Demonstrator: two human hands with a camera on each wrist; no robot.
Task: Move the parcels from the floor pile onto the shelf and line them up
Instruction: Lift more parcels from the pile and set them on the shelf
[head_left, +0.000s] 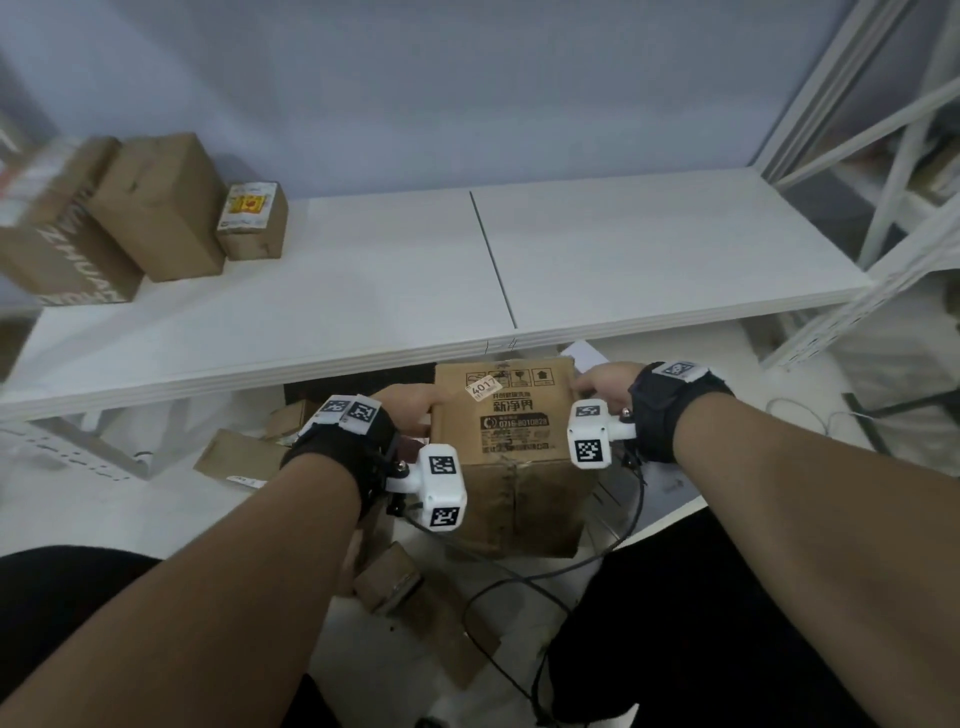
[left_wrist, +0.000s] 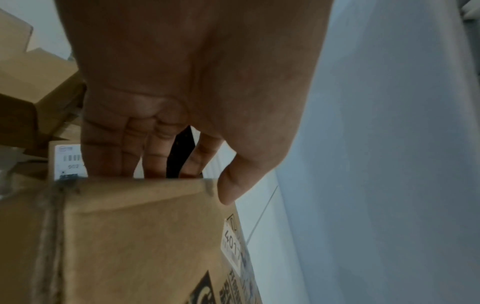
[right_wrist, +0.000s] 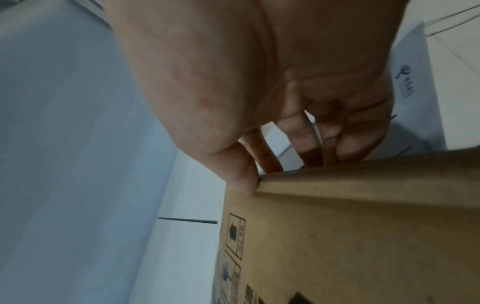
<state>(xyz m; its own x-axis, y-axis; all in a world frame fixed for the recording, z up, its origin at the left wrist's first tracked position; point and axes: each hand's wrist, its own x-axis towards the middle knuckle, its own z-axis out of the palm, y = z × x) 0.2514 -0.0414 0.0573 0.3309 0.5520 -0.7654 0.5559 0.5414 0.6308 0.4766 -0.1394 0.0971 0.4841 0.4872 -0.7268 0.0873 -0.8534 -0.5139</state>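
A brown cardboard parcel (head_left: 511, 441) with a "4017" sticker and black print hangs just below the front edge of the white shelf (head_left: 395, 291). My left hand (head_left: 410, 408) grips its left side, fingers down the far face and thumb on top, as the left wrist view shows on the parcel (left_wrist: 135, 236). My right hand (head_left: 602, 387) grips the right side the same way, thumb on the top edge of the parcel (right_wrist: 363, 226). Three brown parcels (head_left: 156, 208) stand in a row at the shelf's far left.
Several loose cardboard parcels (head_left: 415, 597) and flat pieces lie on the floor under and left of my arms. Black cables (head_left: 519, 587) run across the floor. A white metal rack frame (head_left: 893, 208) stands at the right. A white sheet (right_wrist: 415, 82) lies beyond the parcel.
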